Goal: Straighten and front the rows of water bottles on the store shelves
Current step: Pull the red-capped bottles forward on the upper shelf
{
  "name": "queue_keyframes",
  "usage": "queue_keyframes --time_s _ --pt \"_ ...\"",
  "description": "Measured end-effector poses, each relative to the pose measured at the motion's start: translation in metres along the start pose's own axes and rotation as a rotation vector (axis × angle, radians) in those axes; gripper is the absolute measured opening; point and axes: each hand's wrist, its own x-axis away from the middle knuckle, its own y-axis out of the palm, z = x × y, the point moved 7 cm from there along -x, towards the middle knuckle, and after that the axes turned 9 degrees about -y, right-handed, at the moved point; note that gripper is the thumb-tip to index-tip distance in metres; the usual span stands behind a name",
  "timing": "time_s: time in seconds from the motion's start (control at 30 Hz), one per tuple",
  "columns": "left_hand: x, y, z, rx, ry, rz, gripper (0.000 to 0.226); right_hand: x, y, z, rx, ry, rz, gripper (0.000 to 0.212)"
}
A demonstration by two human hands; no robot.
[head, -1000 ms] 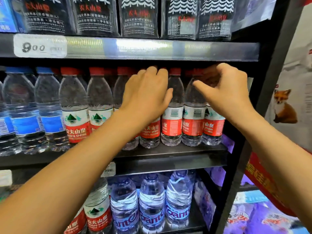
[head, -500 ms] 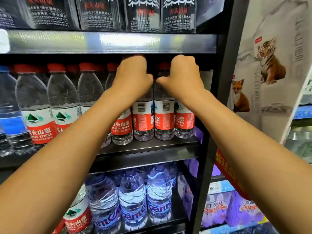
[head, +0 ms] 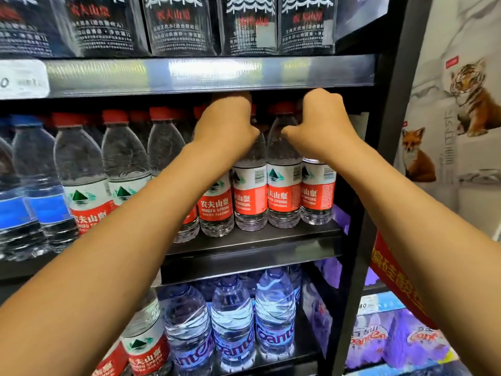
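Middle shelf [head: 252,241], right end: a row of red-capped water bottles [head: 283,191] with red and white labels, standing upright and close together, shoulder to shoulder.

Left hand [head: 226,126]: reaches in over the bottle necks, fingers curled out of sight behind the caps; what they hold, if anything, cannot be told. Below it stand two labelled bottles.

Right hand [head: 322,123]: just beside the left, knuckles forward, fingers likewise hidden at the top of the end bottle; the hold cannot be told. Between the two hands one red cap [head: 282,107] shows.

Handling, by judgement: full bottles, fairly heavy for their size, thin walls that give a little under a squeeze, smooth and possibly slick plastic (the label band gives better purchase). Best taken at the neck or shoulder for pulling forward, at the label for turning to face front.

Left of the left hand: more red-capped bottles, then blue-labelled bottles [head: 46,210]. Under both forearms: a lower shelf of blue-tinted bottles [head: 233,321]. Above the hands: dark-labelled packs [head: 179,25].
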Motion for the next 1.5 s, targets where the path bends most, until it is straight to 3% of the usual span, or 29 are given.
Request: queue_keyframes --time_s 0.1,0.3,0.4,0.5,0.7,1.5 --pt "0.0022 -0.0003 0.0019 0.004 0.031 0.014 0.035 0.0036 -0.0024 -0.0014 -0.026 -0.010 0.052 0.036" --pt "-0.0034 -0.0019 -0.0063 0.037 -0.020 -0.088 0.030 0.0054 0.0016 -0.0048 0.021 0.007 0.088 0.043" --pt "-0.0009 -0.0038 -0.0062 0.029 0.010 -0.054 0.034 0.0044 0.0020 -0.0014 -0.011 0.039 0.067 0.042" --pt "0.0016 -0.0045 -0.0011 0.020 0.074 -0.026 0.038 0.0021 0.0030 0.0024 -0.105 0.062 0.019 0.027" --pt "0.0036 -0.0063 -0.0027 0.061 0.053 -0.005 0.036 0.0029 -0.0016 -0.0066 -0.065 0.005 0.055 0.037" --pt "0.0003 -0.0042 -0.0043 0.055 0.096 0.036 0.042 0.0038 0.0002 -0.0017 -0.141 0.047 0.025 0.026"
